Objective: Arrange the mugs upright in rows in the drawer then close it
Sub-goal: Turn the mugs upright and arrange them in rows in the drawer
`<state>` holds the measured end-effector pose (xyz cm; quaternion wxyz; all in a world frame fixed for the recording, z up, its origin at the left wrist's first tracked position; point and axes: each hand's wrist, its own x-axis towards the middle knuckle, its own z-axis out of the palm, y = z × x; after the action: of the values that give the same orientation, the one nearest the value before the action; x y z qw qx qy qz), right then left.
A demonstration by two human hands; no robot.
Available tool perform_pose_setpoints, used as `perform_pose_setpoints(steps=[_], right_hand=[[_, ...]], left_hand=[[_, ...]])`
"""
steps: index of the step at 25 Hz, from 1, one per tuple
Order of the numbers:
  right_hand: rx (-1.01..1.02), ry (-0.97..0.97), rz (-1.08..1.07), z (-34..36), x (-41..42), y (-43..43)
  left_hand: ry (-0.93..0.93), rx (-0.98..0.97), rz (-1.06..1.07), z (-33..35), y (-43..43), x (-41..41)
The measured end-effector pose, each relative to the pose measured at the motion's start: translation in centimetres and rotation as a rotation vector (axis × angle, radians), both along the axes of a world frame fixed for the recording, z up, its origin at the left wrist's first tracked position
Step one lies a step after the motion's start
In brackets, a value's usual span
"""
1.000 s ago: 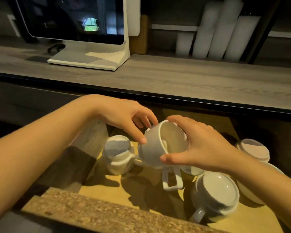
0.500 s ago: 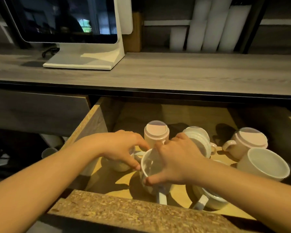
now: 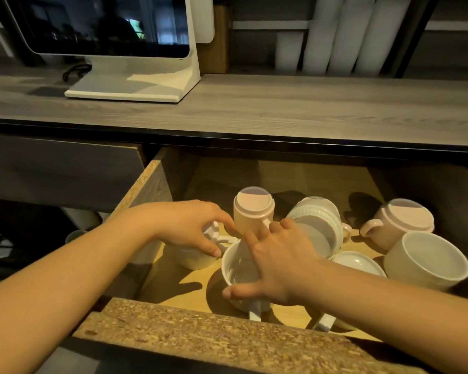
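White mug (image 3: 237, 268) standing upright, mouth up, handle toward drawer front, in near-left part of open drawer (image 3: 143, 190). Right hand (image 3: 278, 261) gripping it, fingers over far rim, thumb on near wall. Left hand (image 3: 192, 228) fingers curling closed around neighbouring white mug (image 3: 192, 256) just left. Seven mugs showing in all: three upside down, one tilting on side, one hidden under wrist. Drawer floor showing pale wood, chipboard edges. Grey wood counter (image 3: 281, 112) above, carrying white monitor (image 3: 114, 31); dim room.

No legible text or labels anywhere
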<state>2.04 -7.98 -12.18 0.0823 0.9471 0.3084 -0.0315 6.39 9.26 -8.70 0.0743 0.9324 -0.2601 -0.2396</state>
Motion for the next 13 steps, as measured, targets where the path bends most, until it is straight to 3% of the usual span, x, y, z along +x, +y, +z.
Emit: perform_pose_setpoints(steps=[4, 13], right_hand=[[0.058, 0.107, 0.003, 1.2, 1.1, -0.6], [0.211, 0.121, -0.103, 2.7, 5.1, -1.0]], left_hand=[[-0.059, -0.011, 0.201, 0.2, 1.7, 0.6], [-0.103, 0.209, 0.191, -2.8, 1.1, 2.5]])
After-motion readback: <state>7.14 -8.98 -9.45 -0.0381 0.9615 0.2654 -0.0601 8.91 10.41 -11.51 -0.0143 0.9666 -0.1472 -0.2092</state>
